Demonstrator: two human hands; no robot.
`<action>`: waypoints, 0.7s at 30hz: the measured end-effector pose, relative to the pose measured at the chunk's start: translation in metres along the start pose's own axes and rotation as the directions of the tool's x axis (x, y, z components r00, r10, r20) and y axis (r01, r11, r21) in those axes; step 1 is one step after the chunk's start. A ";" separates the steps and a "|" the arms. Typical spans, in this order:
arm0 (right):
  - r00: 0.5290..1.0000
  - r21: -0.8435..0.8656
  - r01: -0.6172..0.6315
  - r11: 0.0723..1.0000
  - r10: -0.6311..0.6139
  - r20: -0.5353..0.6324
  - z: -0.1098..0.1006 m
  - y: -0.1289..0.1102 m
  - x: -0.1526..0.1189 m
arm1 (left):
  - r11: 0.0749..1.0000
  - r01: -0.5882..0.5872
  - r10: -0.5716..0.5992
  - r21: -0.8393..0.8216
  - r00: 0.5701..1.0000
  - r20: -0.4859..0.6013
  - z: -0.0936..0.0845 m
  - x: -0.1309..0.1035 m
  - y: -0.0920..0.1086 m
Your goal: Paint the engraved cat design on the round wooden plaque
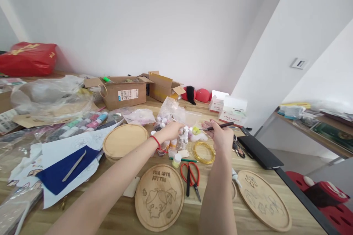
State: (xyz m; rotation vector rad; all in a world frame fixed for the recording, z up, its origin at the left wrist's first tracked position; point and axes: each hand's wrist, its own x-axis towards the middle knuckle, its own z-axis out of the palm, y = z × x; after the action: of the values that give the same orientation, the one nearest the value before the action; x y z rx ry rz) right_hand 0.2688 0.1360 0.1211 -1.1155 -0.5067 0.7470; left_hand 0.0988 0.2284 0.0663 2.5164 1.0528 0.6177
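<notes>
My right hand is closed around a thin dark-handled paintbrush. The brush points left, its narrow end near a small yellow-green pot. Among a cluster of small bottles, my left hand has its fingers closed at a small white-capped bottle; the fingertips are partly hidden. Below the hands lie a lidded jar of pale yellow paint, a coil of gold wire, red-handled scissors and a black pen-like tool. Nearest me is a round wooden board with a kitten drawing and lettering.
An oval board with line drawings lies right, beside a black flat case. Left are a plain board, blue cloth with tweezers, and paint tubes. Cardboard boxes and sticky-note boxes line the back.
</notes>
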 end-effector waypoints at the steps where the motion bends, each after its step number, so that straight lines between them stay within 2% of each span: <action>1: 1.000 0.002 0.002 1.000 -0.002 -0.001 0.000 0.000 0.000 | 1.000 0.007 -0.007 -0.005 1.000 0.016 0.003 0.003 -0.003; 5: 1.000 0.009 -0.006 1.000 0.006 0.014 0.000 0.000 0.001 | 0.997 0.065 -0.063 -0.040 0.997 0.035 0.010 0.007 -0.011; 8: 0.999 0.021 -0.014 1.000 0.013 0.035 0.002 0.000 0.000 | 0.990 0.116 -0.117 -0.079 0.993 -0.004 0.002 0.007 -0.013; 13: 0.999 0.010 0.003 1.000 -0.003 0.039 0.002 -0.001 -0.001 | 0.967 0.143 -0.180 -0.211 0.969 -0.169 -0.039 -0.003 -0.017; 17: 0.999 0.009 0.010 1.000 -0.011 0.050 0.002 -0.002 -0.001 | 0.910 0.130 -0.250 -0.394 0.930 -0.269 -0.074 -0.030 -0.026; 19: 0.998 0.008 0.017 1.000 -0.018 0.054 0.003 -0.002 -0.002 | 0.854 0.104 -0.289 -0.509 0.910 -0.298 -0.082 -0.048 -0.028; 21: 0.998 -0.005 0.029 1.000 -0.028 0.064 0.004 -0.002 -0.003 | 0.795 0.066 -0.329 -0.603 0.882 -0.337 -0.083 -0.065 -0.026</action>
State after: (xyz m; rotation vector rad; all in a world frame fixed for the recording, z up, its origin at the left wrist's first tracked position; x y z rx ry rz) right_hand 0.2646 0.1357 0.1242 -1.0900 -0.5781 0.7587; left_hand -0.0004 0.2099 0.1075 1.7425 1.0497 1.2509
